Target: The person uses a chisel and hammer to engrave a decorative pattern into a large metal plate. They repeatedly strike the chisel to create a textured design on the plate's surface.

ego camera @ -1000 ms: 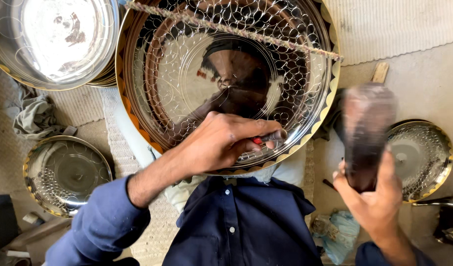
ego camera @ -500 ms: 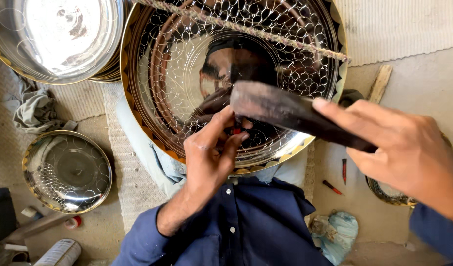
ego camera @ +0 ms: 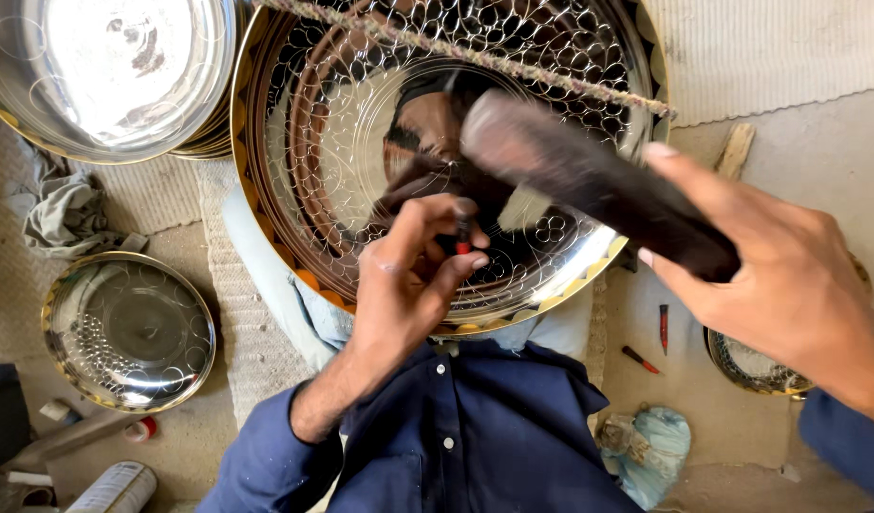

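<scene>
Left hand (ego camera: pixel 408 285): fingertips pinched closed on a small red-marked punch (ego camera: pixel 462 236), its tip set against the inner face of the large engraved metal tray (ego camera: pixel 294 180) resting on the person's lap. Right hand (ego camera: pixel 788 285): fingers wrapped tight around a dark mallet (ego camera: pixel 589 180), its head blurred directly above the punch. A second engraved plate (ego camera: pixel 128 328) lies on the floor to the left; a plain shiny bowl (ego camera: pixel 104 66) sits above it.
</scene>
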